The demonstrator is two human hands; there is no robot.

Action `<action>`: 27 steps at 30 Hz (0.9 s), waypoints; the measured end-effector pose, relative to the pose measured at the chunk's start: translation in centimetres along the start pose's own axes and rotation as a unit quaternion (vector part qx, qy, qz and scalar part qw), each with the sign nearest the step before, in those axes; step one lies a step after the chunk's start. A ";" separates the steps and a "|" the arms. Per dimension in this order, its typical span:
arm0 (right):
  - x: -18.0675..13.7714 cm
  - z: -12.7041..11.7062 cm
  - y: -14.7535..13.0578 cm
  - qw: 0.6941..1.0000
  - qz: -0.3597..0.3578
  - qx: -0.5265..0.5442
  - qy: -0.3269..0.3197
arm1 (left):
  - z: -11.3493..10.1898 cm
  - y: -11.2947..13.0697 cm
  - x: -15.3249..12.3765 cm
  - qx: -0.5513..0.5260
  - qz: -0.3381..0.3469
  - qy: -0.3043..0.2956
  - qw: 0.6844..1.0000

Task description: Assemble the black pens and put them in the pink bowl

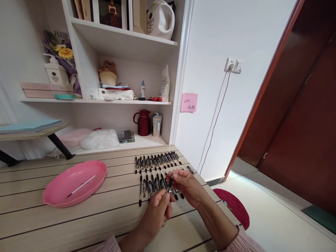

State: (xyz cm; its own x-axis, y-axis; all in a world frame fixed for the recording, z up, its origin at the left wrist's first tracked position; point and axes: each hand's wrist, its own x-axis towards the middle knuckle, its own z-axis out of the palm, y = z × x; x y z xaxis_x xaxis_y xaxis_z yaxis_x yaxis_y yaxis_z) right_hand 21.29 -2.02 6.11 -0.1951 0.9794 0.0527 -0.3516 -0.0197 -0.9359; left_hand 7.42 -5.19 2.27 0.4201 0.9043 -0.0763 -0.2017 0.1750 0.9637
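Between my two hands, above the front row of pens, is a black pen (pixel 170 183). My left hand (pixel 158 207) is closed around its lower end, thumb on top. My right hand (pixel 188 187) pinches its upper end between thumb and fingertips. Two rows of black and clear pens lie on the table: a back row (pixel 156 162) and a front row (pixel 146 187), partly hidden by my hands. A small clear and black pen part (pixel 191 170) lies by the table's right edge.
A pink scalloped bowl (pixel 52 200) holding a thin white stick with a dark end (pixel 83 185) stands on the slatted table (pixel 110 217). Behind are shelves with a red jug (pixel 144 123) and a cup (pixel 156 125). A red stool seat (pixel 235 207) is at right.
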 end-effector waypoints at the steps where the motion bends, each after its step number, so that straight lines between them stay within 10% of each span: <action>1: 0.0 0.0 0.0 1.000 -0.007 -0.009 0.006 | 0.0 0.0 0.0 0.000 -0.002 0.000 1.000; 18: 0.0 0.2 0.4 0.998 -0.045 -0.038 0.031 | -0.1 0.0 -0.1 0.018 0.021 0.009 1.000; 25: 0.5 -1.2 -1.8 0.988 -0.055 -0.139 0.029 | -0.6 0.6 -0.2 -0.195 -0.073 -0.108 0.972; 27: 1.8 -3.9 -2.9 0.962 -0.080 -0.223 0.133 | -0.9 0.7 0.0 -0.227 -0.081 -0.101 0.965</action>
State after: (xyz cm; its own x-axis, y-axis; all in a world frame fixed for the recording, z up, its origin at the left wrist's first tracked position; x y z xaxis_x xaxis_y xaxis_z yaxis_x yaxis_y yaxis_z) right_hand 25.47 0.61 7.53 0.0911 0.9807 0.1728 0.0810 0.1656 -0.9829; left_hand 6.53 -4.68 2.73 0.6338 0.7639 -0.1213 -0.4663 0.5025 0.7280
